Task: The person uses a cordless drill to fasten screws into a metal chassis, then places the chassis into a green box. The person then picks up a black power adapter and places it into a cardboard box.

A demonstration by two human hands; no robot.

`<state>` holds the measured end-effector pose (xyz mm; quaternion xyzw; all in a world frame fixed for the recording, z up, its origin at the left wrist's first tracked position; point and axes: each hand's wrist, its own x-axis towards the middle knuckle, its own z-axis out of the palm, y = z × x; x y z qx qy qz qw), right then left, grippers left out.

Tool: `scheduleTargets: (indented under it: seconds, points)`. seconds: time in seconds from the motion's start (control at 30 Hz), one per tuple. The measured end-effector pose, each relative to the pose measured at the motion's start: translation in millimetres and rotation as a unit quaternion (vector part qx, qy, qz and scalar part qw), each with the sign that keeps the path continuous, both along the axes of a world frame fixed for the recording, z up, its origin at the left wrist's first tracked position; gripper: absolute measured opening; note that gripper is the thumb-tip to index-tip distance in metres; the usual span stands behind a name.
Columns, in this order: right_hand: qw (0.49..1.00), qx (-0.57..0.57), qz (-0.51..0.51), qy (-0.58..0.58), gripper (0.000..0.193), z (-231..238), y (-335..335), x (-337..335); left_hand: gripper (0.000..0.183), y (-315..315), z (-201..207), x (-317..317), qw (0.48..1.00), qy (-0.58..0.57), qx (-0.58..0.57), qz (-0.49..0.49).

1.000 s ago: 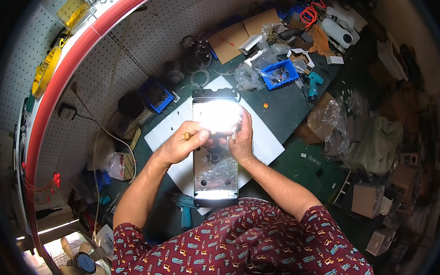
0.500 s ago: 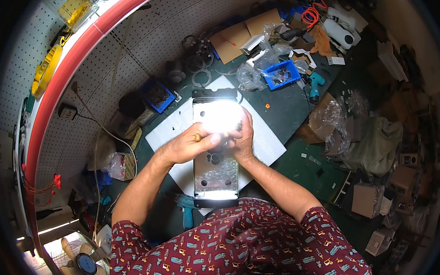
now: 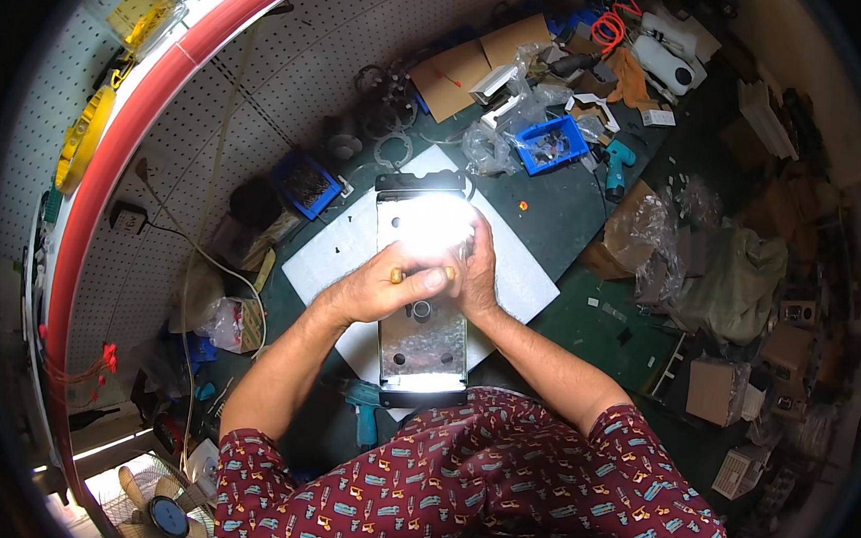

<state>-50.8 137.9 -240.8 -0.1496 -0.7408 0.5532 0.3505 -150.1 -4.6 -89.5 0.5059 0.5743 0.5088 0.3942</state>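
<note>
A long shiny metal housing [image 3: 422, 345] with black end plates and round holes lies lengthwise in front of me on a white foam sheet [image 3: 523, 274]. Both hands meet over its middle, just below a strong white glare. My left hand [image 3: 391, 284] is closed, its thumb pointing right; a gold ring circles one finger. By that thumb's tip shows a small yellowish spot I cannot identify. My right hand [image 3: 477, 271] curls at the housing's right side, fingers closed toward the left hand. Glare and fingers hide whatever they grip.
A teal power drill [image 3: 366, 422] lies by the housing's near end, another drill [image 3: 617, 170] at the far right. Blue bins [image 3: 551, 147] [image 3: 305, 185] hold small parts. Cardboard [image 3: 480, 67] and plastic bags clutter the back. A fan [image 3: 166, 516] stands lower left.
My left hand has shifted slightly right and its thumb now reaches further toward the right hand. My right hand has turned a little. The housing stays in place.
</note>
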Motion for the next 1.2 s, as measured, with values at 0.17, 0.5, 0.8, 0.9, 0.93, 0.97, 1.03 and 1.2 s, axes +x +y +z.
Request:
scheduleTargets:
  seconds: [0.17,0.5,0.8,0.9,0.93,0.97,1.03,1.2]
  points:
    - [0.996,0.003,0.084,-0.017,0.037,13,3,-2,0.051,8,-10,2,1.0,-0.017,0.0,0.023]
    - [0.993,-0.008,0.077,0.086,0.072,-21,-1,-5,0.033,51,-9,21,0.996,-0.009,-0.084,-0.005]
    - [0.977,-0.164,0.137,0.016,0.07,5,8,17,0.028,79,-14,51,0.978,0.15,-0.146,-0.023]
    - [0.97,-0.178,0.167,0.004,0.069,11,10,13,0.037,81,-10,56,0.97,0.14,-0.196,-0.038]
    - [0.969,-0.179,0.172,-0.002,0.068,10,9,11,0.037,80,-6,54,0.967,0.145,-0.205,-0.045]
    - [0.968,-0.178,0.176,-0.009,0.068,9,10,10,0.038,78,0,51,0.964,0.15,-0.215,-0.051]
    - [0.974,-0.162,0.157,-0.022,0.067,8,14,6,0.047,73,2,36,0.978,0.138,-0.155,-0.03]
    - [0.982,-0.13,0.13,-0.045,0.065,-2,3,-8,0.054,4,51,9,0.979,-0.01,0.042,0.197]
